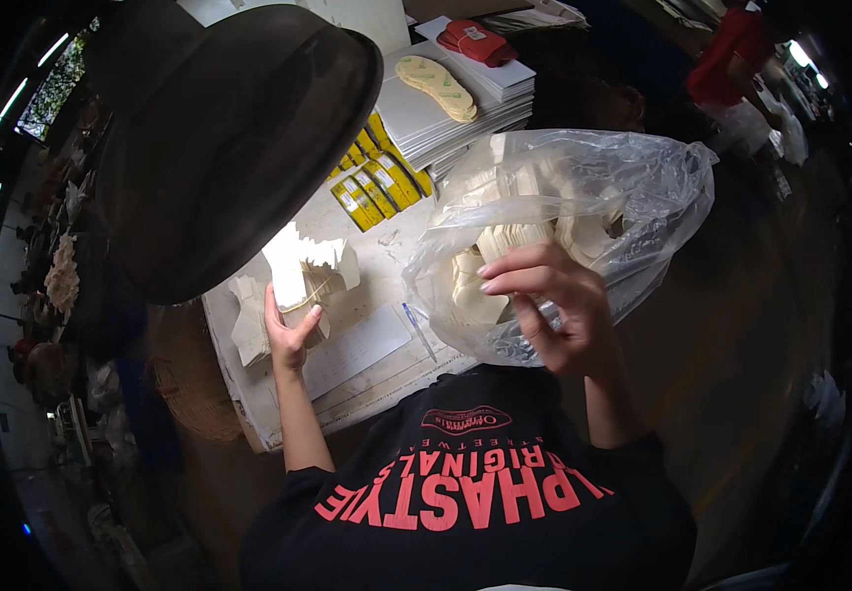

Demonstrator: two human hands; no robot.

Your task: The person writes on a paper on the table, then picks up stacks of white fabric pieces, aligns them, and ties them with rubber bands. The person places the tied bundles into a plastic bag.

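My left hand (288,330) grips a small stack of cream cut-out pieces (300,276), held upright over the white worktable (367,389). My right hand (556,310) is raised to the right of it and pinches the side of a clear plastic bag (633,187) lifted above the table edge. The bag is filled with more cream cut-out pieces (505,236), seen through the plastic. More loose cream pieces (246,330) lie on the table behind my left hand.
A big dark lamp shade (229,138) hangs over the table's left side. Yellow packets (376,182) lie at the back, beside stacked white sheets (445,123) carrying a tan insole (436,84) and a red item (477,41). A blue pen (418,330) lies near the front. A person in red (731,54) stands far right.
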